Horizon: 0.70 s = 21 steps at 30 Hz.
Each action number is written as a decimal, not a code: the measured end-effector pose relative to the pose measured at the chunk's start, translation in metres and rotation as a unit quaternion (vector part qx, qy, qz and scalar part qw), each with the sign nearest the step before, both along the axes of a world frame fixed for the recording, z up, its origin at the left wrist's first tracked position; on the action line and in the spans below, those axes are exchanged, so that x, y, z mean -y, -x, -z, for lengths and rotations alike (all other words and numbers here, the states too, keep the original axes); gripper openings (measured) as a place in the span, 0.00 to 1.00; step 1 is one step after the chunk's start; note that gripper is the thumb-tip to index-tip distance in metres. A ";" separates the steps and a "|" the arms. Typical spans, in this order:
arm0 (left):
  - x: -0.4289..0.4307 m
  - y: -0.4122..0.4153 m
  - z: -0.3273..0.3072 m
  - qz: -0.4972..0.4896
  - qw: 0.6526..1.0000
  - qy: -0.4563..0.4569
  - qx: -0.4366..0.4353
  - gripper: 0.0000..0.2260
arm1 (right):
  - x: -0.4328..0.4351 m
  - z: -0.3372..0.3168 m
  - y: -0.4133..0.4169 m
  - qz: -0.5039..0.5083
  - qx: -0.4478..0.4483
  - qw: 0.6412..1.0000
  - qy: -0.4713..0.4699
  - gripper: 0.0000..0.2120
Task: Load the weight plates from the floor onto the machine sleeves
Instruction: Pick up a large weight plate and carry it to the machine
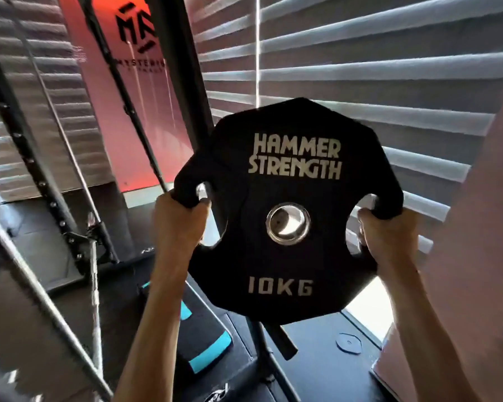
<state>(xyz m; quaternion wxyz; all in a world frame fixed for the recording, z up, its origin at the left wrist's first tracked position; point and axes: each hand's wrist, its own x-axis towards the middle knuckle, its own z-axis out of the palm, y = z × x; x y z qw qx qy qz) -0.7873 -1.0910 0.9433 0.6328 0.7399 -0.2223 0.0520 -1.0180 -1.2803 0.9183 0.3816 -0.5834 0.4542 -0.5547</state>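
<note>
A black 10 kg weight plate (pixel 291 248) marked HAMMER STRENGTH is held upright in front of me, its printed face toward the camera. My left hand (pixel 180 224) grips the handle cut-out on its left edge. My right hand (pixel 386 236) grips the cut-out on its right edge. The plate's steel centre hole (pixel 288 221) shows the blunt end of a metal part behind it; whether it is a machine sleeve I cannot tell. A small grey plate (pixel 348 342) lies flat on the dark floor at lower right.
Black machine uprights (pixel 183 82) and a slanted steel bar (pixel 41 297) fill the left and centre. A black and teal padded bench (pixel 206 343) sits below the plate. Window blinds (pixel 360 68) cover the wall behind, and a pinkish wall (pixel 476 256) stands close on the right.
</note>
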 end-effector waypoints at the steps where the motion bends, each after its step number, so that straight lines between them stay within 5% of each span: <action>1: -0.002 0.004 0.000 -0.019 1.000 0.005 0.001 0.09 | 0.008 -0.001 -0.003 -0.018 0.001 1.000 0.005 0.09; 12: -0.008 0.026 0.023 -0.208 0.978 0.002 -0.007 0.09 | 0.044 0.012 -0.048 -0.169 0.021 0.985 0.016 0.04; 21: 0.005 0.012 0.021 -0.263 0.962 0.032 0.063 0.02 | 0.062 0.011 -0.099 -0.237 0.091 0.967 0.032 0.12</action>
